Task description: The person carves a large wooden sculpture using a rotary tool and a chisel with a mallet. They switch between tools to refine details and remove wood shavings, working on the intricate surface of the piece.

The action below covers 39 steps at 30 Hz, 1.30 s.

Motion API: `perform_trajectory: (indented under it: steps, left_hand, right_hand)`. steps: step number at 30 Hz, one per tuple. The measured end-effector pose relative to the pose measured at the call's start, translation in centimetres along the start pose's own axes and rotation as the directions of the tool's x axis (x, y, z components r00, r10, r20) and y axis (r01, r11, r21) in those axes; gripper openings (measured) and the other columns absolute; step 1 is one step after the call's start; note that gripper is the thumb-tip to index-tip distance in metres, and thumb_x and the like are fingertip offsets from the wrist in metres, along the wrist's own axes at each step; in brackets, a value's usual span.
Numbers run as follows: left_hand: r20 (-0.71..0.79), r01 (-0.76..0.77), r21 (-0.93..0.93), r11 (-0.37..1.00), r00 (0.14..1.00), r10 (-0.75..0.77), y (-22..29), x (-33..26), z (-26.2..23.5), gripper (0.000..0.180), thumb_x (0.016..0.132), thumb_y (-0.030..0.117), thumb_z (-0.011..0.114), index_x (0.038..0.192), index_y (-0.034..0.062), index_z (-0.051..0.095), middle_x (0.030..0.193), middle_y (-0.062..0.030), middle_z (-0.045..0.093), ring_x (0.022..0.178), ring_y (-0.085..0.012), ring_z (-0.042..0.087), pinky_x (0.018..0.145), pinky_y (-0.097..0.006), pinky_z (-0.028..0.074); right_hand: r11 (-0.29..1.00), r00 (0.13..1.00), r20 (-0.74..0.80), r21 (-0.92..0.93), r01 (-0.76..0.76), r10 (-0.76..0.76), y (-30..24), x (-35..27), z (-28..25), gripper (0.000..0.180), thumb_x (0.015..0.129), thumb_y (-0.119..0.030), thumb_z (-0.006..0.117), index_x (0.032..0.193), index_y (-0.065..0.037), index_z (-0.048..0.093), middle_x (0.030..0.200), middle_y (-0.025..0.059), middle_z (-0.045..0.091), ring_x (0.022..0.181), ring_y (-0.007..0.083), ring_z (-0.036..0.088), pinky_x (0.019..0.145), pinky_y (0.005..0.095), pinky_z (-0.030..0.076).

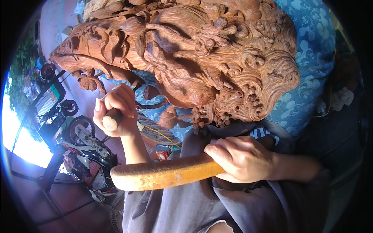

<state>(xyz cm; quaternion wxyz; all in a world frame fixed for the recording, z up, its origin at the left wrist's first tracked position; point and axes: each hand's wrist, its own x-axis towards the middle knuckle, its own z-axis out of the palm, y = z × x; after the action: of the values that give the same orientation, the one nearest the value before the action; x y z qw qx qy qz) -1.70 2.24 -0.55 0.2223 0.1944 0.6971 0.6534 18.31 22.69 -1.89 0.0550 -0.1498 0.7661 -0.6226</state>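
Our left hand is fisted around a round-butted wooden chisel handle under the large reddish-brown, deeply carved wooden sculpture at twelve o'clock. Our right hand clasps a smooth, worn, yellowish wooden mallet at six o'clock.

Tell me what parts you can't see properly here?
Head view:
- Blade of the wooden-handled chisel: hidden by the left hand.
- Grip end of the long tan wooden mallet: covered by the right hand.
- Top of the big reddish-brown carved wood sculpture: cut off by the upper edge.
- Parked motorbike: too small, bent by the lens.
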Motion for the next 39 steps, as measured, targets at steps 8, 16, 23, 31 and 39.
perform_trajectory:
  steps: [8, 16, 23, 31, 39]
  left_hand:
    - [0.019, 0.071, 0.005, 0.997, 0.997, -0.071, -1.0, -0.1, -0.2, 0.054, 0.092, 0.031, 0.024, 0.052, 0.0021, 0.045, 0.049, -0.0109, 0.043, 0.053, -0.0216, 0.038, 0.057, -0.033, 0.032]
    - [0.037, 0.056, 0.087, 0.995, 0.998, -0.06, -0.3, 0.0, 0.9, 0.056, 0.093, 0.029, 0.026, 0.051, -0.0006, 0.047, 0.051, -0.0135, 0.047, 0.053, -0.0234, 0.042, 0.053, -0.033, 0.033]
    - [0.102, 0.047, 0.207, 0.977, 0.992, -0.069, -1.5, 0.0, 1.4, 0.056, 0.094, 0.03, 0.028, 0.051, -0.0001, 0.047, 0.053, -0.0108, 0.048, 0.051, -0.0217, 0.042, 0.053, -0.033, 0.036]
    - [0.263, 0.16, 0.086, 0.983, 0.948, -0.177, -2.2, -0.1, -2.7, 0.049, 0.098, 0.029, 0.031, 0.058, 0.0037, 0.044, 0.066, -0.0061, 0.047, 0.065, -0.0204, 0.044, 0.063, -0.032, 0.036]
    - [-0.031, -0.247, 0.213, 0.945, 0.965, 0.259, 0.9, -2.2, -0.2, 0.041, 0.091, 0.027, 0.045, 0.058, 0.0024, 0.048, 0.058, -0.0071, 0.047, 0.049, -0.0183, 0.045, 0.044, -0.034, 0.037]
  right_hand:
    - [0.989, 0.996, -0.031, 0.13, -0.075, 0.08, 0.2, 1.4, -1.3, 0.041, 0.069, -0.022, 0.073, 0.094, -0.001, 0.047, 0.076, 0.008, 0.049, 0.062, 0.0207, 0.057, 0.055, 0.031, 0.048]
    - [0.981, 0.998, -0.04, 0.187, -0.046, 0.055, -0.4, 1.8, -2.0, 0.048, 0.065, -0.021, 0.077, 0.096, -0.001, 0.047, 0.08, 0.0096, 0.051, 0.066, 0.0216, 0.059, 0.057, 0.0319, 0.049]
    - [0.988, 0.992, -0.09, 0.129, -0.079, 0.091, 0.7, 1.8, -1.1, 0.049, 0.065, -0.022, 0.078, 0.094, -0.002, 0.045, 0.077, 0.0089, 0.05, 0.064, 0.0222, 0.059, 0.057, 0.0305, 0.05]
    - [0.986, 0.974, -0.164, 0.088, -0.14, 0.153, 1.6, 2.3, -0.6, 0.047, 0.068, -0.02, 0.079, 0.091, 0.001, 0.043, 0.075, 0.0138, 0.052, 0.063, 0.0303, 0.058, 0.058, 0.0371, 0.049]
    - [0.983, 0.986, -0.013, 0.081, -0.164, 0.165, 0.1, 2.6, -0.8, 0.054, 0.068, -0.021, 0.08, 0.106, 0.004, 0.051, 0.085, 0.0164, 0.06, 0.071, 0.0319, 0.064, 0.066, 0.0375, 0.051]
